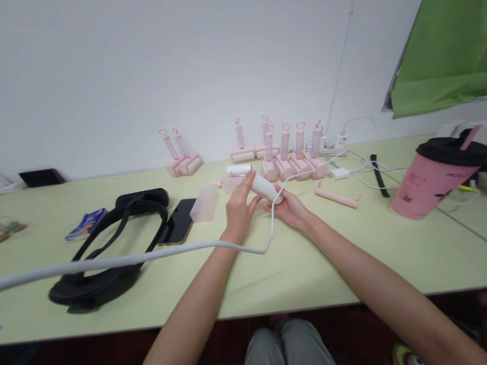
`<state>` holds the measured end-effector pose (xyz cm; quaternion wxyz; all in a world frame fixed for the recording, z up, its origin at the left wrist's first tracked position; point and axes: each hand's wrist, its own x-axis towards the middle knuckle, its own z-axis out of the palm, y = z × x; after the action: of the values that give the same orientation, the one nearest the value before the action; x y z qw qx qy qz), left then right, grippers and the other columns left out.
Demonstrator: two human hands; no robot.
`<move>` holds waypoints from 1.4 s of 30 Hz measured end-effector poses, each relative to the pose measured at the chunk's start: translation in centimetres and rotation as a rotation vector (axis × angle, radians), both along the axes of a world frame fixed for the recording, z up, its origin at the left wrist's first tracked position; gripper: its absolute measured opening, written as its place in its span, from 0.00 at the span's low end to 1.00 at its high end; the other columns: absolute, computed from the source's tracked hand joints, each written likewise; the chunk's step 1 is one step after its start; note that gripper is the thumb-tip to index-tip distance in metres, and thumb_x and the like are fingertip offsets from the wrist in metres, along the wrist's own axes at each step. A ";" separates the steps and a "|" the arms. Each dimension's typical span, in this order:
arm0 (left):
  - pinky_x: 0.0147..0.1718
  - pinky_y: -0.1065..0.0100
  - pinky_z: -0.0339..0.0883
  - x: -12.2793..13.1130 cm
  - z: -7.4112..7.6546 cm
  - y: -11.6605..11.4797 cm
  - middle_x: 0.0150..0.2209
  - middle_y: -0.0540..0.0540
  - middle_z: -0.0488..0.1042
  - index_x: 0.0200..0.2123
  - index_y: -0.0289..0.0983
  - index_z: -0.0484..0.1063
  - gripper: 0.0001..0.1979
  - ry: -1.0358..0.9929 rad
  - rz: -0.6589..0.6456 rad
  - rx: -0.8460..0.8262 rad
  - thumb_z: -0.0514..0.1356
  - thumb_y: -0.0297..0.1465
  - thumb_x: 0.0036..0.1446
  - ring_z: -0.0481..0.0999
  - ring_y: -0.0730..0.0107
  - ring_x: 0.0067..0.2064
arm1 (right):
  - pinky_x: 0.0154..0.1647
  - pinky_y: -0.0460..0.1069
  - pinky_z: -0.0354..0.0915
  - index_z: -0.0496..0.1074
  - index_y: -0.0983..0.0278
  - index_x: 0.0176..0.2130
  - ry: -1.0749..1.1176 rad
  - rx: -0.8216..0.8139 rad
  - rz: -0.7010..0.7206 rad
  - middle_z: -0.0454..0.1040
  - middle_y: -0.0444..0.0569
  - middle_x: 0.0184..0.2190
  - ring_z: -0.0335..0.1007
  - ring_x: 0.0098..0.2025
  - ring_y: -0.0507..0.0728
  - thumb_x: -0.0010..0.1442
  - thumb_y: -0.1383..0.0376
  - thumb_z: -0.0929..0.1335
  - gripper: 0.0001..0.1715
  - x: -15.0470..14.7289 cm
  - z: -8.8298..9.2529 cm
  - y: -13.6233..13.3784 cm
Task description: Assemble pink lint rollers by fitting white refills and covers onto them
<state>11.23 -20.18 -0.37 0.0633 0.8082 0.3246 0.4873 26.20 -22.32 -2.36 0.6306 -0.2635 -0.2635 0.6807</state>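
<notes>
Both my hands meet over the pale green table, holding a white corded cylinder (265, 189). My left hand (240, 207) grips its near end from above with the fingers curled over it. My right hand (289, 209) lies palm up beneath its far end and supports it. A white cable (270, 226) drops from the cylinder, loops below my hands and runs off to the left across my left forearm. A translucent pink sleeve (204, 204) lies just left of my left hand. Pink lint rollers (285, 160) stand in a row beyond my fingers.
A black head strap (92, 284), a black smartphone (178, 221) and a small blue box (85, 225) lie at left. A pink cup with a black lid (432, 181) stands at right. A power strip (330, 150) and cables sit against the white wall.
</notes>
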 end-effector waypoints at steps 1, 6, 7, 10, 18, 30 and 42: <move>0.55 0.60 0.57 0.0 0.0 0.0 0.57 0.43 0.64 0.60 0.43 0.56 0.30 -0.003 0.000 0.004 0.58 0.35 0.54 0.63 0.59 0.57 | 0.32 0.50 0.73 0.67 0.63 0.38 0.005 -0.005 0.000 0.73 0.44 0.28 0.64 0.21 0.49 0.56 0.61 0.65 0.09 0.0 -0.1 0.0; 0.56 0.61 0.55 0.1 -0.3 -0.3 0.58 0.45 0.62 0.59 0.44 0.56 0.29 -0.034 -0.050 -0.011 0.58 0.35 0.54 0.62 0.59 0.58 | 0.30 0.49 0.73 0.67 0.62 0.38 0.032 -0.013 0.026 0.73 0.43 0.27 0.64 0.21 0.49 0.57 0.62 0.64 0.08 0.3 -0.6 0.2; 0.56 0.61 0.55 0.1 -0.4 -0.2 0.58 0.45 0.62 0.59 0.44 0.56 0.29 -0.039 -0.053 -0.018 0.58 0.35 0.54 0.62 0.59 0.58 | 0.30 0.49 0.73 0.67 0.63 0.38 0.026 -0.009 0.032 0.73 0.43 0.26 0.64 0.21 0.50 0.57 0.62 0.64 0.09 0.4 -0.7 0.3; 0.54 0.60 0.58 0.1 -0.6 0.2 0.57 0.43 0.64 0.58 0.43 0.57 0.28 -0.039 -0.022 -0.041 0.58 0.36 0.54 0.64 0.59 0.57 | 0.26 0.47 0.71 0.66 0.63 0.37 -0.017 -0.001 -0.013 0.72 0.43 0.25 0.64 0.21 0.49 0.56 0.61 0.65 0.10 0.6 -1.0 0.8; 0.40 0.67 0.66 -1.0 0.3 1.2 0.50 0.44 0.66 0.56 0.42 0.55 0.32 0.202 -0.001 -0.044 0.62 0.38 0.49 0.69 0.63 0.47 | 0.18 0.42 0.66 0.65 0.61 0.38 -0.297 0.037 -0.165 0.69 0.39 0.23 0.61 0.18 0.46 0.47 0.60 0.70 0.18 1.4 -1.3 1.7; 0.41 0.63 0.65 -2.0 -0.2 2.0 0.44 0.43 0.67 0.51 0.41 0.62 0.24 0.448 0.038 0.042 0.60 0.40 0.51 0.68 0.58 0.47 | 0.24 0.42 0.69 0.65 0.57 0.45 -0.443 0.182 -0.111 0.70 0.40 0.33 0.67 0.27 0.48 0.43 0.65 0.72 0.28 0.3 -0.4 0.3; 0.40 0.64 0.64 -2.1 -0.3 2.3 0.40 0.44 0.67 0.46 0.39 0.65 0.20 0.419 0.038 0.042 0.60 0.41 0.50 0.69 0.61 0.43 | 0.35 0.45 0.69 0.65 0.58 0.48 -0.444 0.236 -0.058 0.71 0.42 0.37 0.68 0.35 0.51 0.41 0.70 0.72 0.33 0.1 -0.3 0.0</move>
<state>9.10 -17.85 -0.72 -0.0316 0.8866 0.3357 0.3165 26.33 -22.32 -2.62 0.6029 -0.3385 -0.4654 0.5525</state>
